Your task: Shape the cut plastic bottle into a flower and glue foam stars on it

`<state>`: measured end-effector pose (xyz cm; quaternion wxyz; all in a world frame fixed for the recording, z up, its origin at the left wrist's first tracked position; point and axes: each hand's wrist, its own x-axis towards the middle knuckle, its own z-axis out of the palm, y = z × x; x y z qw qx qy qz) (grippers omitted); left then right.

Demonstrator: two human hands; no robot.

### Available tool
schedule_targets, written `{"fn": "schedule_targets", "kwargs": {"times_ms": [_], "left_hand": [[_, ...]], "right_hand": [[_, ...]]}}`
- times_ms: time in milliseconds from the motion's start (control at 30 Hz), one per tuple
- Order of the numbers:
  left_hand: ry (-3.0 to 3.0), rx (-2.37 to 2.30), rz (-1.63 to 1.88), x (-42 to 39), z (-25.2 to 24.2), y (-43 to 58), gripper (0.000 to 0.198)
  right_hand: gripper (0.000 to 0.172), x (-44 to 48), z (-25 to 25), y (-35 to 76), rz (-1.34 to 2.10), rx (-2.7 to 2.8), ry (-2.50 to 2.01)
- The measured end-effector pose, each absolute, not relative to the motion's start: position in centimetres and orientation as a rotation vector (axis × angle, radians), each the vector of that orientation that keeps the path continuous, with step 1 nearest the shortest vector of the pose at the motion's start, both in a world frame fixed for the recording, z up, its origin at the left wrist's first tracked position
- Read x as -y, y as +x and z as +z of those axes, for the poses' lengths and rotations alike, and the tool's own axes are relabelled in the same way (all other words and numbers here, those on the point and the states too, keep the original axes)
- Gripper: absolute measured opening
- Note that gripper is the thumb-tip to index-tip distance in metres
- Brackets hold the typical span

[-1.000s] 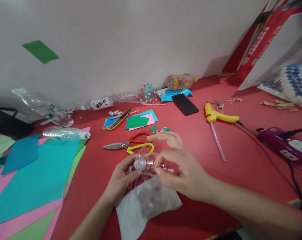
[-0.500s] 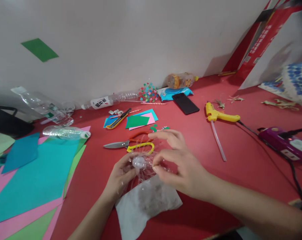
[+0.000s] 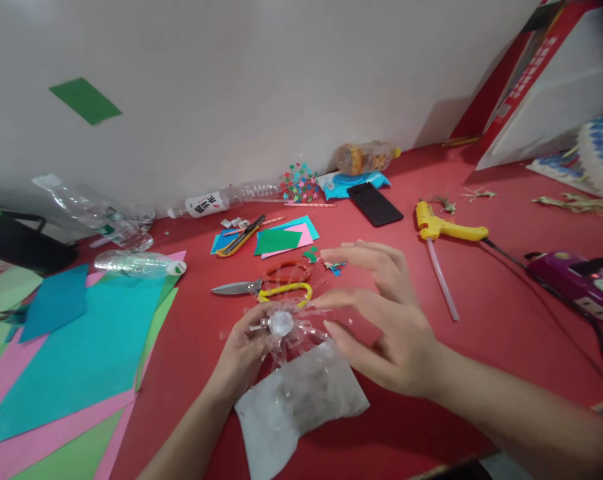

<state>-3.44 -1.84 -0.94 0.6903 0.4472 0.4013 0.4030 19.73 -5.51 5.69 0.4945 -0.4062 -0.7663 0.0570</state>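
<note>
A clear plastic bottle piece (image 3: 282, 324), its walls cut into thin strips that fan outward around a whitish round centre, is gripped by my left hand (image 3: 244, 353) from the left side. My right hand (image 3: 391, 320) hovers just to its right with fingers spread and curved; the thumb and fingertips are close to the strip ends. Beneath lies a crumpled white sheet (image 3: 301, 400), either tissue or cloth. Scissors (image 3: 261, 287) with one red and one yellow handle lie right behind the bottle piece. Small foil-like stars (image 3: 326, 259) are scattered beyond them.
A yellow glue gun (image 3: 446, 228) stands at right, wired toward a purple power strip (image 3: 576, 283). Behind are a phone (image 3: 375, 204), a utility knife (image 3: 238, 239) and coloured sheets (image 3: 281, 241). Large coloured paper (image 3: 101, 340) and plastic bottles (image 3: 136, 264) occupy the left.
My right hand has let go of the strips, moved right and spread its fingers. In my left hand the bottle piece now faces up more, its strips fanned out. The view shifted slightly.
</note>
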Motion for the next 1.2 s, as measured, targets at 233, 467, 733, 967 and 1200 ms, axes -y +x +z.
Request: {"fn": "schedule_targets", "kwargs": {"times_ms": [233, 467, 733, 967, 1200], "left_hand": [[1.085, -0.924, 0.927, 1.7, -0.9, -3.3, 0.037], [1.147, -1.043, 1.023, 1.6, -1.8, -3.3, 0.039], [1.076, -0.978, 1.005, 1.6, -1.7, -3.2, 0.041], [1.005, -0.895, 0.959, 1.5, -0.9, -3.3, 0.040], [0.932, -0.785, 0.843, 1.4, -0.4, -3.8, 0.041]], "right_hand": [[0.014, 5.4, 5.6, 19.5, 0.116, 1.919, -0.953], [0.017, 5.4, 5.2, 19.4, 0.146, 1.861, -0.952], [0.022, 3.6, 3.7, 19.3, 0.719, 1.463, -1.087], [0.027, 2.2, 1.9, 18.6, 1.299, 1.314, -1.028], [0.039, 2.2, 2.2, 17.8, 1.402, 1.351, -1.013]]}}
